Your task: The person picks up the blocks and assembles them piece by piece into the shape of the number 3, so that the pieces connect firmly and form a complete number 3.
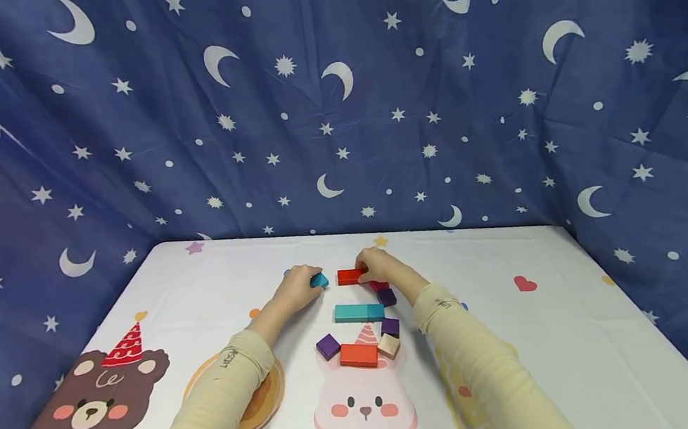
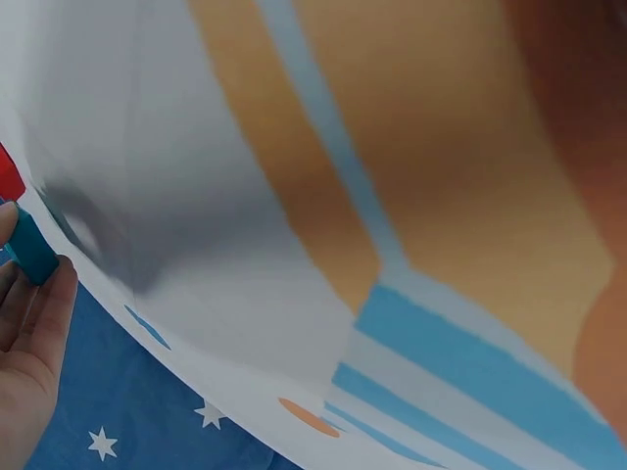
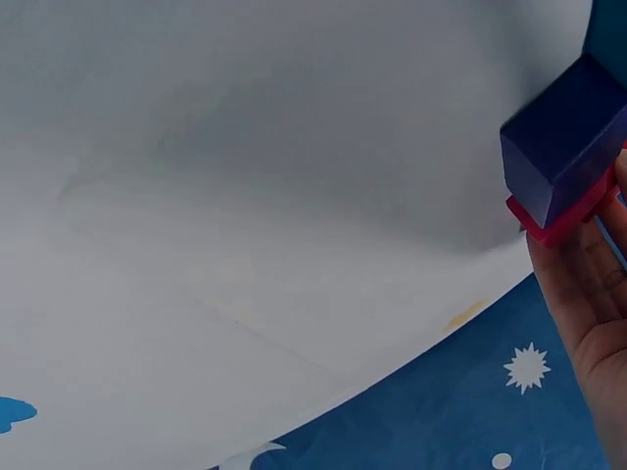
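My left hand (image 1: 294, 290) pinches a small teal block (image 1: 320, 281) between thumb and fingers; in the left wrist view this teal block (image 2: 32, 245) shows between the fingertips. Across a small gap to the right, my right hand (image 1: 382, 267) grips the right end of a red block (image 1: 348, 277), and its fingers cover that end. Just below the right hand, a crimson block (image 1: 380, 285) is partly hidden, with a dark purple block (image 1: 387, 297) beside it. The right wrist view shows the purple block (image 3: 563, 137) up close, in front of the crimson one.
Nearer me lie a long teal block (image 1: 352, 313) with a bluer right end, another purple block (image 1: 390, 327), a pale wooden block (image 1: 389, 345), an orange-red block (image 1: 358, 356) and a tilted purple block (image 1: 328, 346). A printed white cloth (image 1: 564, 352) covers the table; a blue curtain (image 1: 285, 143) hangs behind.
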Demonstrator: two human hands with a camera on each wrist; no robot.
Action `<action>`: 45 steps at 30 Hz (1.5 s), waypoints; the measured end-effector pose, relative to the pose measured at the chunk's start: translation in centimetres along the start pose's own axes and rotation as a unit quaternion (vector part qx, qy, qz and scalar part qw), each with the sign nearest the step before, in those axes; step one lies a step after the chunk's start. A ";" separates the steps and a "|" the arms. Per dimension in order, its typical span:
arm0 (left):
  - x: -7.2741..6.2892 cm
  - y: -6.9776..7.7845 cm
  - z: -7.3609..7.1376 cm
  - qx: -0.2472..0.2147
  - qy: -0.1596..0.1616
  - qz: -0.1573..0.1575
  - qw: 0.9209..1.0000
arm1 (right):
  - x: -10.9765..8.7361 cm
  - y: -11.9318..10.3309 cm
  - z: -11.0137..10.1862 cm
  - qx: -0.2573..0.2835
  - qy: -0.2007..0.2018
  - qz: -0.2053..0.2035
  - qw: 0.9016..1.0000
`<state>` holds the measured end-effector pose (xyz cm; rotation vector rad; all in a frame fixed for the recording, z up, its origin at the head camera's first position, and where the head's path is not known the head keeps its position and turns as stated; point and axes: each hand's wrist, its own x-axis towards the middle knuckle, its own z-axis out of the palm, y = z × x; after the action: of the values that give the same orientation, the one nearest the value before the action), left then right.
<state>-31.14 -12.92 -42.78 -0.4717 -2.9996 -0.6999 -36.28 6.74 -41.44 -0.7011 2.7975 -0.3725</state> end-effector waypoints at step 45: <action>1.8 0.9 0.1 -0.037 -0.024 -0.040 0.998 | -0.2 0.0 -0.1 0.024 0.003 0.014 1.000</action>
<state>-32.58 -11.55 -42.32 -0.3783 -3.0600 -0.8205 -36.13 6.83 -41.35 -0.6494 2.7908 -0.4347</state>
